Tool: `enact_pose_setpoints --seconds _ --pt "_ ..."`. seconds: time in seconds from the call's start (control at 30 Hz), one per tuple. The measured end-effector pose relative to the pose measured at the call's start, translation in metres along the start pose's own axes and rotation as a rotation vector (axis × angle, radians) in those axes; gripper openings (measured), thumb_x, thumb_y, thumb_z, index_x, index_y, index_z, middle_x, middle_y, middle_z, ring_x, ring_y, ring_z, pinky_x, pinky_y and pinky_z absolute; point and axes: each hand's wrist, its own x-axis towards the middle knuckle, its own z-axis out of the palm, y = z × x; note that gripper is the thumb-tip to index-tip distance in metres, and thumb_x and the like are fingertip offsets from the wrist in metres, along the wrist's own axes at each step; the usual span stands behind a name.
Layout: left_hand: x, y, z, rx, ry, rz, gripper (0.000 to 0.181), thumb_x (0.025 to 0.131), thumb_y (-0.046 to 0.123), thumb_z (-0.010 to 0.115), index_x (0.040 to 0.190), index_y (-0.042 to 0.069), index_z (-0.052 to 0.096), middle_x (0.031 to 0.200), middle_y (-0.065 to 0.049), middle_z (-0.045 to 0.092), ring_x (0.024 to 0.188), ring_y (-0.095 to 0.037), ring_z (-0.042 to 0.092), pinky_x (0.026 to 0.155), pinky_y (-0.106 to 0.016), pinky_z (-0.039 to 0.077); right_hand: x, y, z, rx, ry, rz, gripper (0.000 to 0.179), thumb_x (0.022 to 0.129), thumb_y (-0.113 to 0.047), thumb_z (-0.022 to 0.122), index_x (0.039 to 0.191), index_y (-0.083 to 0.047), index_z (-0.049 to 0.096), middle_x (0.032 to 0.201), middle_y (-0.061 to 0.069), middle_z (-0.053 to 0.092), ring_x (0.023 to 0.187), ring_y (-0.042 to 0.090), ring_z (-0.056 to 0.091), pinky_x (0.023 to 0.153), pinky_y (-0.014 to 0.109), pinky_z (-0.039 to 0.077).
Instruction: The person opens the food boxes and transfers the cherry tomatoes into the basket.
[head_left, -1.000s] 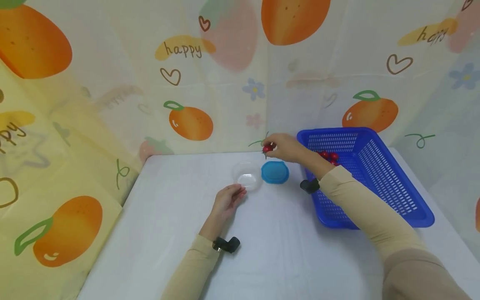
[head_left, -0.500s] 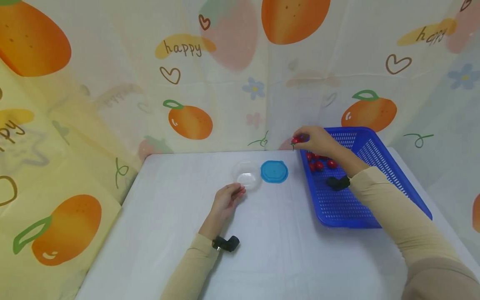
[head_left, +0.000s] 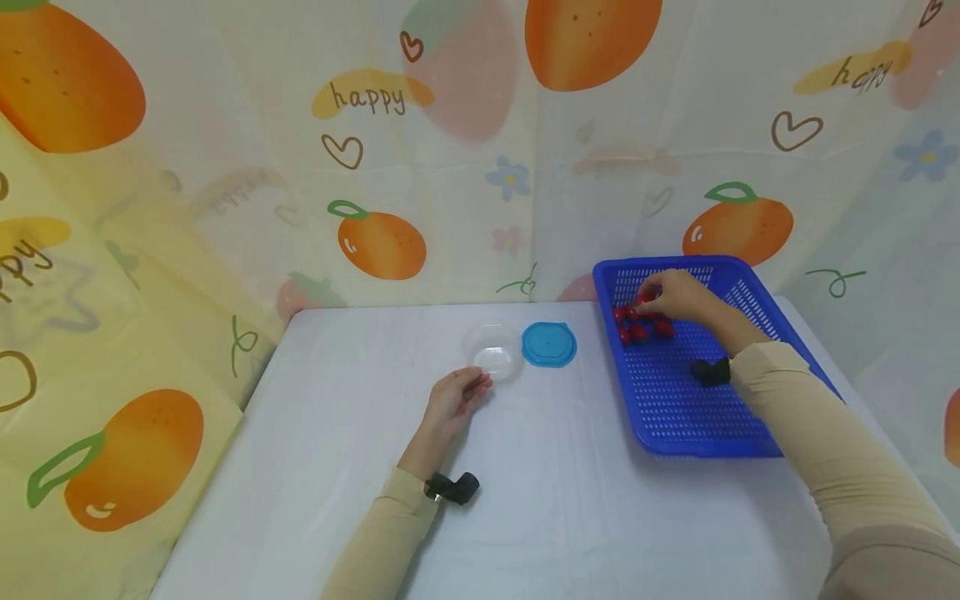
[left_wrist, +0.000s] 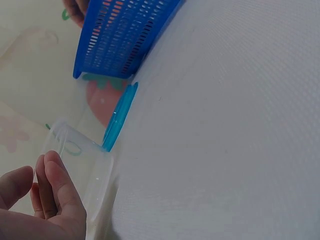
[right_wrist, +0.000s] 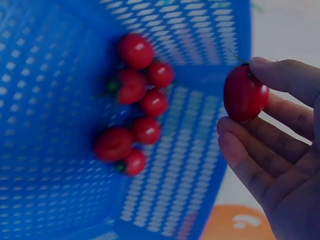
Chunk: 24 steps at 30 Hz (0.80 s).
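Note:
In the right wrist view my right hand (right_wrist: 280, 130) pinches a red cherry tomato (right_wrist: 245, 95) by its ends, between thumb and fingertips, its green stem still on. The head view has this hand (head_left: 678, 296) over the far left part of the blue plastic basket (head_left: 705, 433). Below it in the basket lie several more cherry tomatoes (right_wrist: 152, 102). My left hand (head_left: 453, 400) holds the near rim of a clear plastic container (head_left: 495, 337) on the table. From the left wrist, thumb and fingers (left_wrist: 59, 182) show at that container's rim.
A light-blue lid (head_left: 549, 345) lies just right of the clear container, between it and the basket. White cloth covers the table (head_left: 540, 508). A fruit-print curtain (head_left: 450, 183) hangs right behind the table's far edge.
My right hand has moved right with a cherry tomato, from above the blue lid to over the basket, and come lower. The left hand and the container have stayed put.

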Motion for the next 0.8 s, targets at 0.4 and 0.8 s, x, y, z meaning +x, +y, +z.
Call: enact_pose_setpoints --seconds 0.4,0.8 --pt "-0.002 0.000 -0.001 0.025 0.013 -0.010 0.028 0.096 0.014 0.060 0.119 -0.002 0.057 0.093 -0.005 0.070 0.086 -0.013 0.070 0.080 -0.020 0.058 -0.003 0.040 0.023 0.008 -0.109 0.014 0.021 0.084 -0.011 0.071 0.093 0.008 0.068 0.085 0.017 0.069 0.079 0.026 0.063 0.076 0.044 0.055" --pt "-0.002 0.000 0.000 0.029 0.014 -0.017 0.030 0.096 0.014 0.059 0.121 -0.003 0.056 0.093 -0.005 0.070 0.086 -0.013 0.070 0.081 -0.020 0.058 0.000 0.047 0.042 -0.051 -0.162 0.052 0.016 0.082 -0.011 0.072 0.088 0.004 0.068 0.081 0.012 0.066 0.075 0.024 0.059 0.069 0.038 0.052"
